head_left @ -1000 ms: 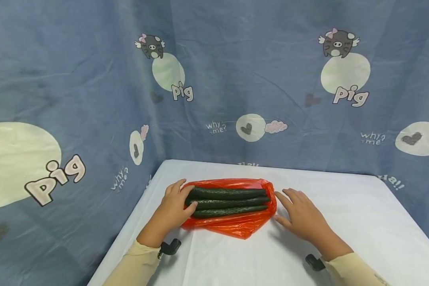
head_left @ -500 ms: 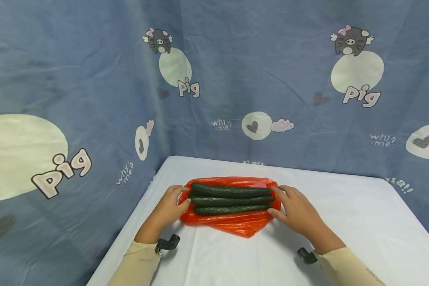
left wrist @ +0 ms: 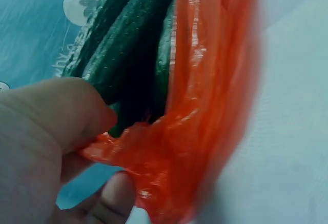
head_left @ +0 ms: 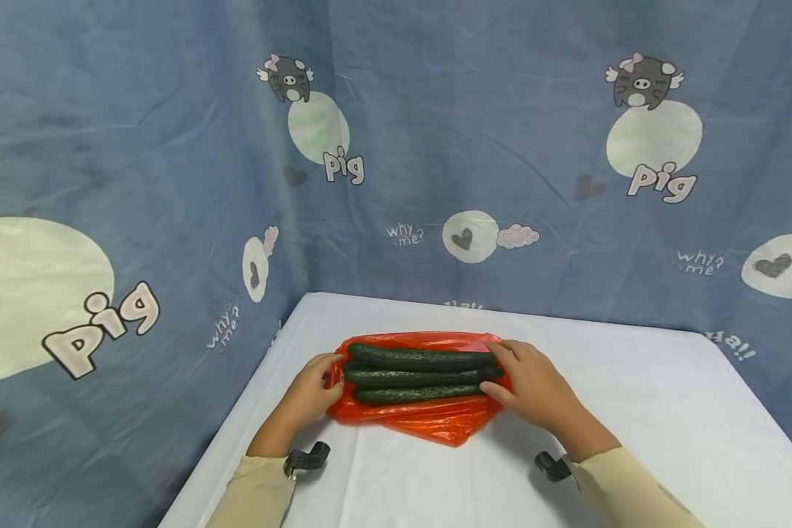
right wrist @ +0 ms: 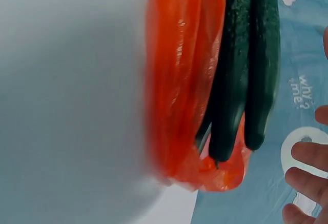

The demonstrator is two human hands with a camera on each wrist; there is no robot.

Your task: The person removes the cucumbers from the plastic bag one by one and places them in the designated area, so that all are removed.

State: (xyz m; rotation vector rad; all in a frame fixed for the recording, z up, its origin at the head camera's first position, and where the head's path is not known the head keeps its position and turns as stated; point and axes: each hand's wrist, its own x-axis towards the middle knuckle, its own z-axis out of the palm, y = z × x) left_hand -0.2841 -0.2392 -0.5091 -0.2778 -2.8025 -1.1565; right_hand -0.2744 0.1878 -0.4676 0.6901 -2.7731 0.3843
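Three long dark green cucumbers (head_left: 422, 377) lie side by side in an opened red plastic bag (head_left: 435, 427) on the white-covered table. At the bag's left end is my left hand (head_left: 305, 396); in the left wrist view its fingers (left wrist: 61, 108) pinch the bag's crumpled edge (left wrist: 120, 149) beside the cucumber ends. My right hand (head_left: 534, 385) is over the bag's right end, index finger and thumb spread and overlapping the cucumber tips. The right wrist view shows that hand's loosely spread fingers (right wrist: 310, 155) holding nothing, to the side of the cucumbers (right wrist: 233, 96).
White cloth (head_left: 633, 396) covers the table around the bag. A blue curtain (head_left: 396, 147) with pig prints hangs behind and along the left side. Dark wrist cameras (head_left: 310, 456) sit at both cuffs.
My right hand has moved left, from beside the bag to over its right end. The left hand has drawn back from the cucumber ends to the bag's left edge.
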